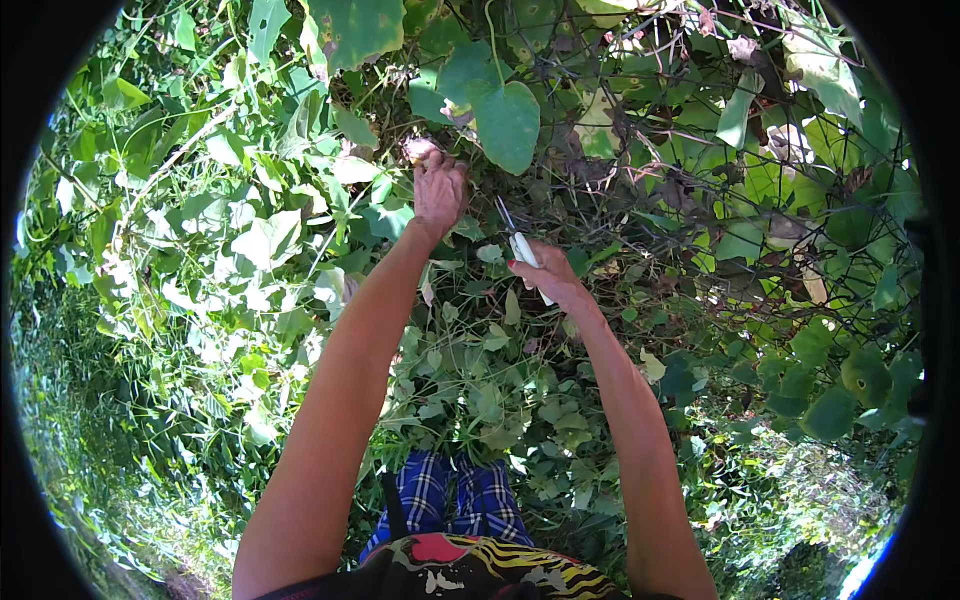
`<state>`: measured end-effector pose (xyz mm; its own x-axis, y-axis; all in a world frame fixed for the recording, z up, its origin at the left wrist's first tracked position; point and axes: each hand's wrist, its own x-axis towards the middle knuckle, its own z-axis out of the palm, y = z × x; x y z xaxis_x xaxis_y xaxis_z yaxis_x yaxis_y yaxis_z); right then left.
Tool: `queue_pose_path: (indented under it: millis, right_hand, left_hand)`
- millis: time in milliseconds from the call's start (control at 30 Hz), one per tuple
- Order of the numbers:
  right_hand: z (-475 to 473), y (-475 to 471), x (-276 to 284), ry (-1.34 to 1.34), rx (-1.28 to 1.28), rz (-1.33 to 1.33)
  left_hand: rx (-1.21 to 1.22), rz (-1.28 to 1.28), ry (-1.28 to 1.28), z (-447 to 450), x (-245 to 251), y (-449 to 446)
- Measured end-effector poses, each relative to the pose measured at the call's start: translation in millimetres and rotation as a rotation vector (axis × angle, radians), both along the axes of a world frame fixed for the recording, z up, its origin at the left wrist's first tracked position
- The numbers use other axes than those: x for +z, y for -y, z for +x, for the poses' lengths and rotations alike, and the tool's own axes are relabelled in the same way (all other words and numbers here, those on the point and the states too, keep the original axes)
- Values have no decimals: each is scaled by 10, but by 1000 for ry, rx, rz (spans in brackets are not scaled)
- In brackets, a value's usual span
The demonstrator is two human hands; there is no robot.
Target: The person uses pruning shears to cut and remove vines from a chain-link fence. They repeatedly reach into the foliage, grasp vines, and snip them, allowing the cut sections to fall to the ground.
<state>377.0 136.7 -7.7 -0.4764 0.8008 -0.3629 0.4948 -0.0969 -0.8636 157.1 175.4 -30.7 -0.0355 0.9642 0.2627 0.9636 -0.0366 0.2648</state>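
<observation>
My left hand [441, 187] reaches forward into the vines with its fingers bent. At its fingertips is a pale, sunlit thing [418, 148], perhaps a dry leaf; whether the fingers grip it is hidden. In my right hand [551, 270] is a white-handled cutting tool [523, 249], held with the thumb along the handle. Its slim metal blades point up and to the left, toward the left hand but apart from it. A broad green leaf [508, 127] hangs just right of the left hand. Tangled thin stems [540, 202] lie around the blade tips.
A dark wire mesh fence [750, 172], overgrown with vines, runs along the right. Dense sunlit leaves [270, 240] fill the left side. Low creepers [487, 375] cover the ground up to my blue plaid trousers [450, 495]. A pale dry stem [176, 154] slants at upper left.
</observation>
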Motion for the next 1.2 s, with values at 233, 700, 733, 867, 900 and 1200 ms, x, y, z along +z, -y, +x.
queue_pose_path:
  millis: [233, 700, 733, 867, 900, 1200]
  right_hand:
    - [-450, -393, -84, -80, 61, -1]
    - [-486, -129, -92, 15, 130, -37]
    - [-455, -12, -151, 49, 132, -29]
    - [-174, 330, -337, 177, 135, -47]
    - [-122, 379, -367, 222, 130, -84]
    - [300, 813, -88, 296, 210, 76]
  left_hand:
    - [-40, 98, 111, -91, -44, 146]
    - [-180, -87, 108, -434, -425, 858]
    - [-156, -45, 6, -544, -534, 1107]
    - [-17, -464, 31, -1160, -866, 2011]
    - [-35, -469, 83, -1266, -889, 2100]
    - [-436, -514, -43, -620, 168, 1560]
